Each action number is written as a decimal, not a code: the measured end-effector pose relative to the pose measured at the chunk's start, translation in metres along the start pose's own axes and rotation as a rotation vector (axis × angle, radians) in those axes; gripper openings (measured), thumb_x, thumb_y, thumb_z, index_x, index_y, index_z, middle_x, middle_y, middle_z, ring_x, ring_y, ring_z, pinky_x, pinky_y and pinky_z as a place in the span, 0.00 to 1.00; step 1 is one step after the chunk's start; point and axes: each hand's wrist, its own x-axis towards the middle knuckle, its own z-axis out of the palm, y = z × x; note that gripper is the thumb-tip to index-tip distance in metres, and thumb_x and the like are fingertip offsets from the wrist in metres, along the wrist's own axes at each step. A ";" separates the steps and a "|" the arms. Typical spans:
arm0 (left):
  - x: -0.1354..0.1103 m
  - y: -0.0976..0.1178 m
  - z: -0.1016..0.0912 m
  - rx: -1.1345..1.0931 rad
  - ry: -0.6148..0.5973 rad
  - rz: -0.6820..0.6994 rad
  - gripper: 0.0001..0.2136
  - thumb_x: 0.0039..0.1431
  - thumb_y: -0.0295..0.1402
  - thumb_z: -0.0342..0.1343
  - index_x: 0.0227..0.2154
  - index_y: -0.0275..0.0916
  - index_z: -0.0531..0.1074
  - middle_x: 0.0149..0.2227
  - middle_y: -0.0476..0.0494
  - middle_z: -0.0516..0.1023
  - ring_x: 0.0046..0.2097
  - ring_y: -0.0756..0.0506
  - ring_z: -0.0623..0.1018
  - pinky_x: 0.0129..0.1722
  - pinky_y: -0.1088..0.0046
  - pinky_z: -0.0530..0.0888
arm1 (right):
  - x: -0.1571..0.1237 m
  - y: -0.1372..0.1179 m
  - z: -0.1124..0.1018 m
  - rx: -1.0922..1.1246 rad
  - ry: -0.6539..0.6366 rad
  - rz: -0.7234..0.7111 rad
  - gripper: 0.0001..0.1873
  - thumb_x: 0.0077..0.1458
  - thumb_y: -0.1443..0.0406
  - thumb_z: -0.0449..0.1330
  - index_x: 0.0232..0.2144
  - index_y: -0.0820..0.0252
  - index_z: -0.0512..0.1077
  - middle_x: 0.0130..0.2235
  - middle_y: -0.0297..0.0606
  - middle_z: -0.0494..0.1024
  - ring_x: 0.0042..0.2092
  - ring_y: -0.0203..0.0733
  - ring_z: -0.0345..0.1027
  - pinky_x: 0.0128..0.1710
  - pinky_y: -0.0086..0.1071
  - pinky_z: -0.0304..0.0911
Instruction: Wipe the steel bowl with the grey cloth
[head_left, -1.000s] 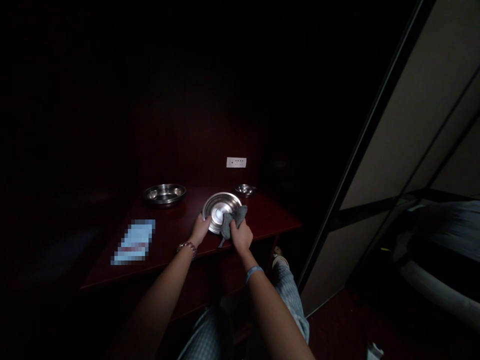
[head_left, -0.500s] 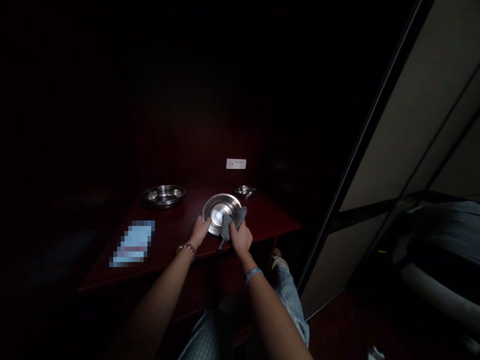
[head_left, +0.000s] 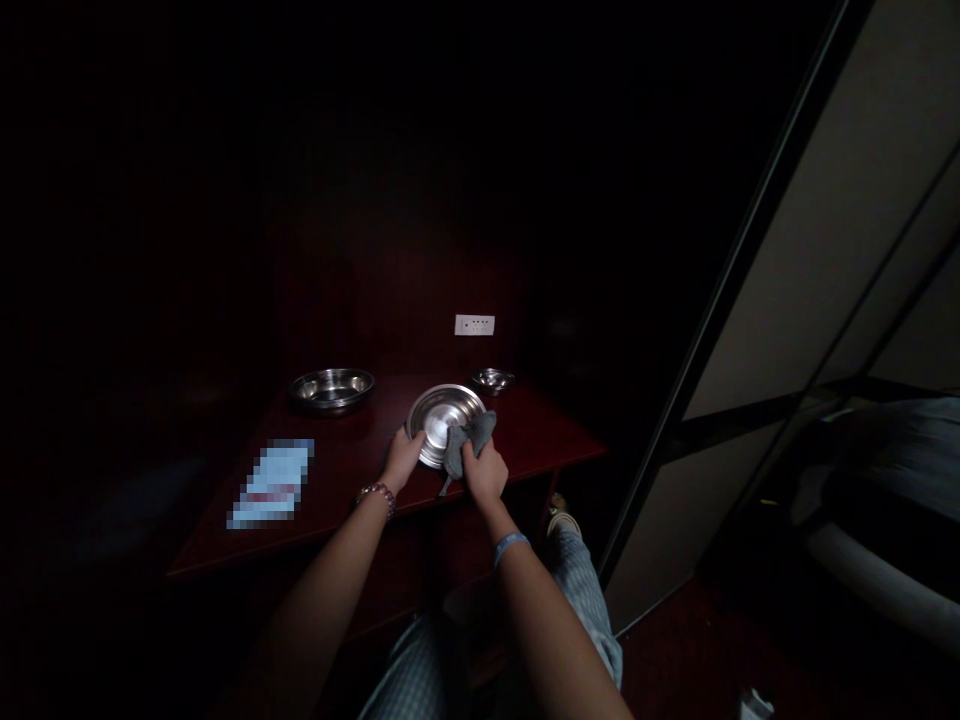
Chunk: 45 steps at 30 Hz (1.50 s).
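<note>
A shiny steel plate is tilted up on the dark red wooden desk. My left hand grips its lower left rim, a bead bracelet on that wrist. My right hand is closed on a grey cloth pressed against the plate's right inner face. A blue band circles my right wrist.
A wider steel bowl sits at the desk's back left, a small steel bowl at the back right. A light blue paper lies to the left. A white socket panel is on the back wall. A pale sliding panel stands right.
The cloth has shifted slightly over the plate's right side. Both hands stay on the plate and cloth; the view has drifted a little.
</note>
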 end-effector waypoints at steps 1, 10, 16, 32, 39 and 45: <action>0.000 0.000 0.000 0.004 -0.003 0.001 0.11 0.49 0.31 0.59 0.36 0.35 0.77 0.43 0.34 0.85 0.48 0.37 0.83 0.56 0.57 0.76 | 0.000 0.000 0.001 0.000 0.001 0.001 0.21 0.71 0.56 0.50 0.56 0.62 0.72 0.48 0.49 0.84 0.50 0.48 0.80 0.47 0.32 0.68; -0.003 0.002 -0.002 0.033 -0.017 0.006 0.10 0.49 0.34 0.60 0.35 0.36 0.76 0.40 0.35 0.85 0.49 0.35 0.82 0.56 0.56 0.76 | 0.001 0.001 0.002 0.002 0.003 -0.001 0.22 0.71 0.55 0.50 0.56 0.63 0.72 0.48 0.49 0.84 0.50 0.48 0.80 0.48 0.33 0.68; -0.005 0.010 0.000 0.049 -0.001 -0.008 0.08 0.49 0.31 0.58 0.33 0.36 0.76 0.40 0.36 0.85 0.47 0.38 0.82 0.53 0.60 0.77 | -0.002 -0.001 -0.001 0.008 -0.008 0.002 0.22 0.72 0.56 0.50 0.56 0.63 0.72 0.50 0.50 0.83 0.50 0.49 0.80 0.48 0.33 0.68; -0.002 0.002 -0.002 0.025 -0.020 0.001 0.10 0.49 0.34 0.61 0.33 0.36 0.76 0.40 0.35 0.85 0.47 0.35 0.83 0.55 0.57 0.76 | 0.000 0.001 0.000 0.014 -0.009 -0.002 0.22 0.72 0.56 0.50 0.58 0.62 0.71 0.50 0.50 0.84 0.51 0.49 0.80 0.48 0.33 0.69; 0.000 -0.003 -0.002 -0.009 -0.012 -0.023 0.14 0.47 0.40 0.66 0.35 0.36 0.77 0.40 0.33 0.85 0.47 0.34 0.83 0.54 0.56 0.76 | 0.000 0.002 0.002 -0.006 0.012 0.003 0.21 0.72 0.56 0.50 0.56 0.63 0.72 0.49 0.49 0.84 0.51 0.48 0.80 0.48 0.33 0.68; -0.003 0.000 -0.003 -0.027 -0.066 -0.018 0.18 0.48 0.43 0.67 0.38 0.35 0.78 0.41 0.33 0.85 0.49 0.35 0.83 0.54 0.58 0.76 | 0.001 0.002 0.004 0.005 0.011 0.002 0.21 0.71 0.56 0.50 0.56 0.62 0.72 0.48 0.49 0.84 0.50 0.48 0.80 0.47 0.32 0.68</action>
